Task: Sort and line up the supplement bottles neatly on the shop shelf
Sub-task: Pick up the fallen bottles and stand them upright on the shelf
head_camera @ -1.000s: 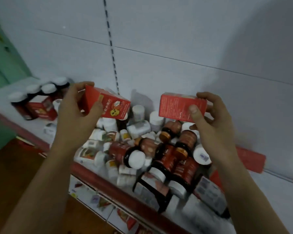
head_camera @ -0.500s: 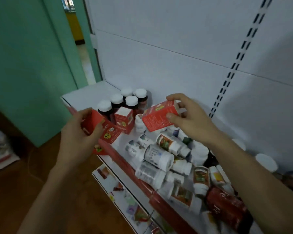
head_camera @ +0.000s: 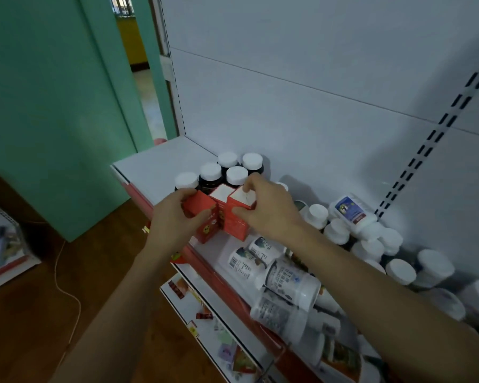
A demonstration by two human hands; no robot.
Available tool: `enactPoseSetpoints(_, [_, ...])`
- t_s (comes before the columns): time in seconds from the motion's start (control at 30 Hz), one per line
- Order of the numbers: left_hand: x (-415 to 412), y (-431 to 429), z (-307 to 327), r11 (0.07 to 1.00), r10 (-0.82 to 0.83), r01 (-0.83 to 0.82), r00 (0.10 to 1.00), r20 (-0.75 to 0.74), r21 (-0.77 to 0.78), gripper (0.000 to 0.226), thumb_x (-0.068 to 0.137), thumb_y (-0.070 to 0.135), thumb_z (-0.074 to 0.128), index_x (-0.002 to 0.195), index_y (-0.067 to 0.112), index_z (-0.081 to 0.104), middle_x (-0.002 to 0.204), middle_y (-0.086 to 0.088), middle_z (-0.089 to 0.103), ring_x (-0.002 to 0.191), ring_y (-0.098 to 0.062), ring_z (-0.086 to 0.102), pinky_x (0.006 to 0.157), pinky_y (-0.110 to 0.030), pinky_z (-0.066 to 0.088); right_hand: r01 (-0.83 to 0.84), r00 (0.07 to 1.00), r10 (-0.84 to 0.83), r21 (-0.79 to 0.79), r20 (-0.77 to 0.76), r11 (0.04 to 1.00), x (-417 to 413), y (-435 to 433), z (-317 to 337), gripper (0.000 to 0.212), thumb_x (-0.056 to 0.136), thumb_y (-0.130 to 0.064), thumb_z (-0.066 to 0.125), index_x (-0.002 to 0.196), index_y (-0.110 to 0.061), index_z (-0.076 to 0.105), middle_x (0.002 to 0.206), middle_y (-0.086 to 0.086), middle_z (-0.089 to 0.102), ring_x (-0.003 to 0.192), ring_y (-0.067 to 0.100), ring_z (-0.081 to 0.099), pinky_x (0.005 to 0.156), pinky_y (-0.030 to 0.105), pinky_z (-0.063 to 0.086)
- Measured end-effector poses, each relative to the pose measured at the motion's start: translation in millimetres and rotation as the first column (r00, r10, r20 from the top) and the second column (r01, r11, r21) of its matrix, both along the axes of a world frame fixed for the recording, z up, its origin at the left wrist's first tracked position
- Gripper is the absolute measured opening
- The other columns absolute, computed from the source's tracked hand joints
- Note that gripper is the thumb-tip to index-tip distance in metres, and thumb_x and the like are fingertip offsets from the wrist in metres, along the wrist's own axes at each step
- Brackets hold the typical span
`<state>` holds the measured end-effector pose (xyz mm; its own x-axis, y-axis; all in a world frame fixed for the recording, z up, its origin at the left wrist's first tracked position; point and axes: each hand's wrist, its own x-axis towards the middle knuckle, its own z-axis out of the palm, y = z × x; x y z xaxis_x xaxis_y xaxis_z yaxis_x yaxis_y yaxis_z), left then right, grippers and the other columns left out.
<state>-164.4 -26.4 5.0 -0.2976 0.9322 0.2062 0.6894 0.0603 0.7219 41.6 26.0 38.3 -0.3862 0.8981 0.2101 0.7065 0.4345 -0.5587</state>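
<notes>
Red cardboard fills both my hands: my left hand (head_camera: pixel 177 217) is clamped around one red box (head_camera: pixel 198 207), thumb across its front face, and my right hand (head_camera: pixel 268 210) pinches a second red box (head_camera: pixel 237 225) by its white top, thumb on the front and fingertips over the far edge. Between my two hands stands a third red box (head_camera: pixel 219 201), and all three sit side by side, touching, near the front edge of the white shelf (head_camera: pixel 161 167). Just beyond my knuckles, five dark bottles with white caps (head_camera: pixel 237 175) stand upright in a tight cluster against the back panel (head_camera: pixel 302 92). Under and past my right forearm lies a jumble of white supplement bottles (head_camera: pixel 291 280), most tipped on their sides, some upright further right.
</notes>
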Motion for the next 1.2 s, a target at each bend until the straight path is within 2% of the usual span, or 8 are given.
enactPoseSetpoints(0.17, [-4, 22, -3, 1.000, 0.025, -0.024, 0.999, -0.046, 0.007, 0.055, 0.085, 0.038, 0.080, 0.133, 0.020, 0.060, 0.128, -0.004, 0.062, 0.113, -0.019, 0.058, 0.093, -0.030, 0.046, 0.027, 0.993, -0.027, 0.002, 0.117, 1.000, -2, 3, -17, 0.036, 0.083, -0.030, 0.080, 0.099, -0.017, 0.050, 0.105, 0.002, 0.056, 0.091, 0.023, 0.055, 0.071, 0.036, 0.044])
enactPoseSetpoints(0.33, [-12, 20, -7, 1.000, -0.013, 0.013, 0.999, -0.038, 0.003, 0.045, 0.088, 0.042, 0.075, 0.128, 0.026, 0.063, 0.124, 0.001, 0.053, 0.111, -0.016, 0.054, 0.092, -0.033, 0.047, -0.004, 0.997, 0.001, -0.044, -0.072, 0.999, 20, -2, -19, 0.021, 0.092, -0.034, 0.070, 0.105, -0.022, 0.057, 0.108, -0.004, 0.053, 0.083, 0.012, 0.058, 0.070, 0.026, 0.044])
enactPoseSetpoints(0.4, [-10, 13, -8, 0.999, -0.031, 0.035, 0.996, -0.089, 0.039, 0.040, 0.091, 0.043, 0.071, 0.126, 0.025, 0.065, 0.128, 0.000, 0.052, 0.116, -0.015, 0.051, 0.096, -0.034, 0.048, 0.029, 0.997, -0.030, -0.010, -0.071, 1.000, 37, -3, -13, 0.010, 0.097, -0.028, 0.062, 0.106, -0.024, 0.059, 0.110, -0.001, 0.056, 0.083, 0.012, 0.061, 0.074, 0.031, 0.050])
enactPoseSetpoints(0.57, [6, -1, 9, 0.964, -0.089, 0.165, 0.938, -0.334, 0.208, 0.025, 0.093, 0.022, 0.069, 0.117, 0.017, 0.068, 0.120, -0.002, 0.056, 0.114, -0.020, 0.050, 0.094, -0.030, 0.042, 0.067, 0.980, -0.078, 0.065, 0.183, 0.996, 86, 3, 2, 0.023, 0.097, -0.009, 0.054, 0.118, -0.016, 0.060, 0.112, 0.008, 0.059, 0.099, 0.026, 0.059, 0.084, 0.041, 0.050])
enactPoseSetpoints(0.7, [26, -6, 20, 0.835, -0.468, 0.550, 0.725, -0.505, 0.015, 0.025, 0.092, 0.023, 0.067, 0.117, 0.022, 0.066, 0.111, 0.007, 0.061, 0.103, -0.013, 0.054, 0.086, -0.027, 0.046, -0.061, 0.956, 0.055, 0.011, 0.289, 0.998, 116, -14, 5, 0.026, 0.097, -0.016, 0.059, 0.122, -0.022, 0.061, 0.115, 0.000, 0.060, 0.105, 0.018, 0.057, 0.091, 0.035, 0.048])
enactPoseSetpoints(0.8, [44, -8, 11, 0.698, -0.665, 0.704, 0.568, -0.485, -0.133, 0.029, 0.096, 0.034, 0.064, 0.123, 0.025, 0.064, 0.117, 0.009, 0.060, 0.109, -0.009, 0.053, 0.091, -0.028, 0.048, -0.206, 0.940, 0.198, 0.000, 0.279, 0.979, 133, -37, 0, 0.031, 0.093, -0.038, 0.068, 0.120, -0.026, 0.061, 0.111, -0.007, 0.058, 0.104, 0.012, 0.052, 0.091, 0.031, 0.044])
enactPoseSetpoints(1.0, [73, -11, 5, 0.548, -0.804, 0.826, 0.477, -0.354, -0.133, 0.040, 0.092, 0.057, 0.064, 0.123, 0.033, 0.059, 0.118, 0.021, 0.055, 0.110, 0.004, 0.049, 0.091, -0.020, 0.045, -0.139, 0.901, 0.163, -0.089, 0.403, 0.986, 138, -59, -23, 0.043, 0.089, -0.041, 0.068, 0.120, -0.031, 0.041, 0.100, -0.007, 0.055, 0.088, 0.016, 0.055, 0.074, 0.041, 0.050])
enactPoseSetpoints(1.2, [100, -15, -8, 0.405, -0.885, 0.897, 0.337, -0.322, -0.175, 0.055, 0.087, 0.046, 0.076, 0.135, 0.033, 0.054, 0.126, 0.015, 0.057, 0.110, 0.001, 0.044, 0.092, -0.008, 0.032, -0.034, 0.951, 0.047, -0.049, 0.305, 0.998, 141, -62, -11, 0.025, 0.094, -0.032, 0.062, 0.111, -0.024, 0.045, 0.086, -0.007, 0.060, 0.075, 0.012, 0.056, 0.063, 0.037, 0.047])
